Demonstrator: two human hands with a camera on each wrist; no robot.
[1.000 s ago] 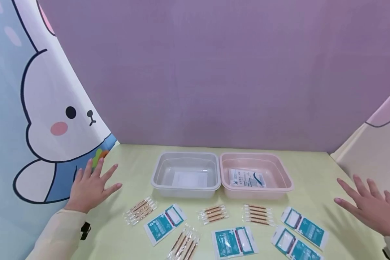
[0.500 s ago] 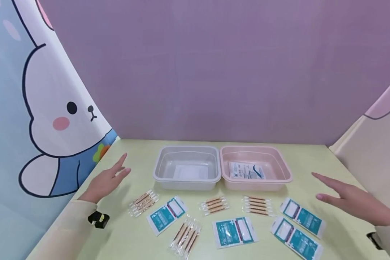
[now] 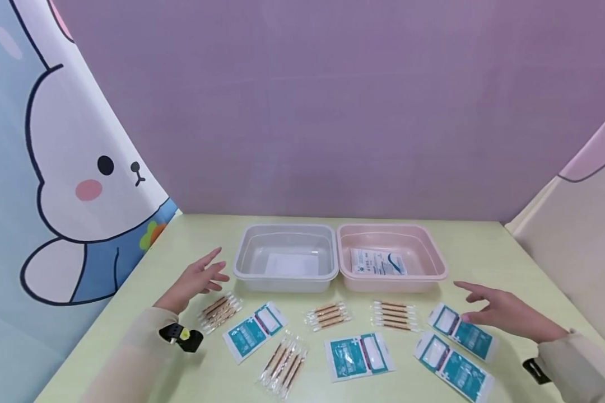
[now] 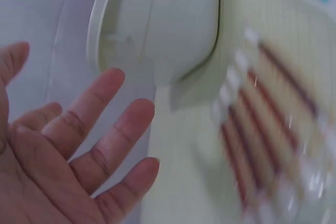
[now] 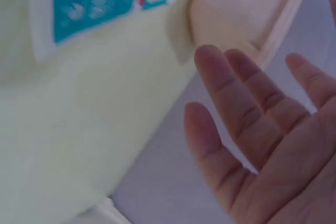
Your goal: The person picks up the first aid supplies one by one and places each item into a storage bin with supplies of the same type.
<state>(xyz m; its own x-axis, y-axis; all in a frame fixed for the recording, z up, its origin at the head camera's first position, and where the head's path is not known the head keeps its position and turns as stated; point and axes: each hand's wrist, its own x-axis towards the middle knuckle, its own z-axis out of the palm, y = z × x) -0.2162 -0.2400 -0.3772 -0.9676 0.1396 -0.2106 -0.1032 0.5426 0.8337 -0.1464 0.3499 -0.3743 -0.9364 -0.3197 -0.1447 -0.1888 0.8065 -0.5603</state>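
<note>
My left hand (image 3: 195,281) hovers with loosely spread fingers just above a clear pack of brown-stick cotton swabs (image 3: 220,312), left of the light grey plastic basin (image 3: 286,284). In the left wrist view its relaxed fingers (image 4: 113,142) hold nothing, and the swab pack (image 4: 262,124) lies to their right. My right hand (image 3: 504,314), fingers slightly bent and holding nothing, overlaps the upper of two teal-and-white packets (image 3: 474,338) on the right side. The other teal packet (image 3: 454,366) lies just below it. Beside the grey basin stands a pink basin (image 3: 393,284).
A white sheet or packet (image 3: 292,265) lies in the grey basin, and a printed white packet (image 3: 378,262) in the pink one. More swab packs (image 3: 327,316) and teal packets (image 3: 359,357) lie on the pale yellow-green table (image 3: 206,232). A purple wall (image 3: 302,112) rises behind.
Both hands have come inward over the table, the left toward the leftmost swab pack, the right toward the teal packets at right. Their widely spread fingers have relaxed. The packs and basins have stayed in place.
</note>
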